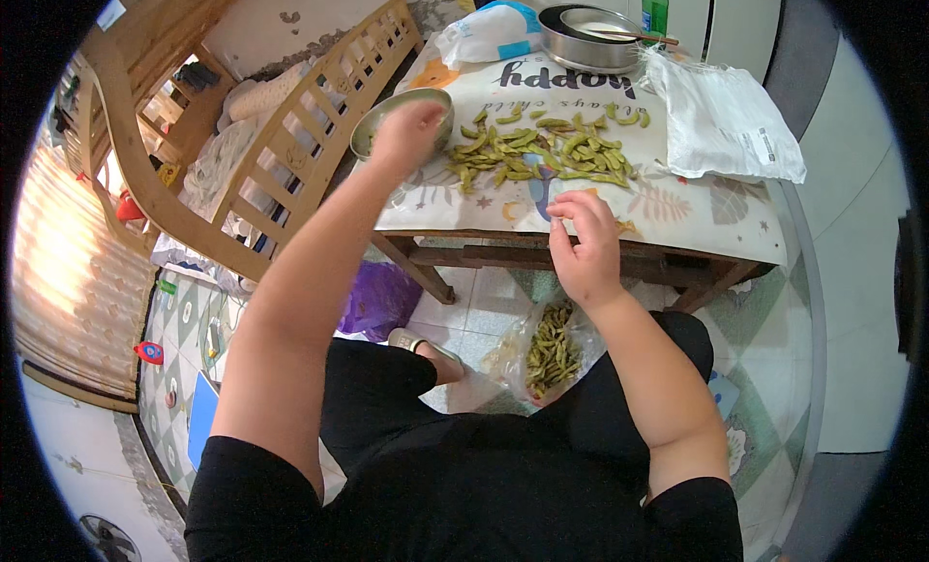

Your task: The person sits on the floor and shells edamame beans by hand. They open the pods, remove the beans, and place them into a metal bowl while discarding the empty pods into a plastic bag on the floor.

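Green bean pods (542,152) lie in a loose spread across the white printed table cover. My left hand (408,134) is over the metal bowl (366,134) at the table's left edge and hides part of its inside. Motion smears the left fingers, so what they hold, if anything, does not show. Just in front of the pods, past the table's near edge, is my right hand (585,244). Its fingers are bent, with a gap between thumb and forefinger, and nothing is visible between them.
Below the table, a clear plastic bag (531,344) of pods stands between my legs, beside a purple bag (380,299). Farther back are steel pans (590,51), a green bottle (654,10) and a white plastic package (726,121). A wooden bed rail (300,126) borders the left.
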### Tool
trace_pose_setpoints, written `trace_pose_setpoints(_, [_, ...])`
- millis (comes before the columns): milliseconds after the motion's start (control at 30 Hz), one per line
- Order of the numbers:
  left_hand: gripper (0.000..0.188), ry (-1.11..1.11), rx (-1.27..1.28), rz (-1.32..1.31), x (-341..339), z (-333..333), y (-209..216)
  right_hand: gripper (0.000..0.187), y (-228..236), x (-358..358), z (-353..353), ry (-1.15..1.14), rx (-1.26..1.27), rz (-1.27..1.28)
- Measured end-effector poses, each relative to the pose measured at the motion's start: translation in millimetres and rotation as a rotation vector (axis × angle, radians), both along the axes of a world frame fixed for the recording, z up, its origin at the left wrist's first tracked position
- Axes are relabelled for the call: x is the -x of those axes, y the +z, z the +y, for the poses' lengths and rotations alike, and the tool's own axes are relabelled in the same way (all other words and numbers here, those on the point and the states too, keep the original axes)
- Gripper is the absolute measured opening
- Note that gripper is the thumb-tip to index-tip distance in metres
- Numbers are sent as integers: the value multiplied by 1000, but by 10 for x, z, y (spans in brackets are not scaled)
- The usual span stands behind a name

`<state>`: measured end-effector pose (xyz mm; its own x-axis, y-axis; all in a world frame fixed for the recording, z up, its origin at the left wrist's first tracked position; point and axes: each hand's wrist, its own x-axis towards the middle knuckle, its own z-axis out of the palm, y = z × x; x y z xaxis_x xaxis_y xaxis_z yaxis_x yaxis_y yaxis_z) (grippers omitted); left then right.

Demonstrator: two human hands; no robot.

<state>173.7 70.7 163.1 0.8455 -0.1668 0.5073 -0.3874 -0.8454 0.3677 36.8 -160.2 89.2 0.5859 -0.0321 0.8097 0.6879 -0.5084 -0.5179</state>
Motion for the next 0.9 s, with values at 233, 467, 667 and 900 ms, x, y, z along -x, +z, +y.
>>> trace_pose_setpoints(233, [22,125,-306,293,-11,-449,-595,13,-30,122,8,34,-5,-36])
trace_pose_setpoints(467, [20,-12,-236,-79,177,-465,-536,11,-78,241,-273,57,-56,104])
trace_pose_setpoints(667, [23,60,-259,-67,135,-406,-584,8,-152,201,-274,102,-185,219])
trace_pose_setpoints(900, [22,143,-181,31,152,-414,-484,7,-153,194,-196,100,-65,255])
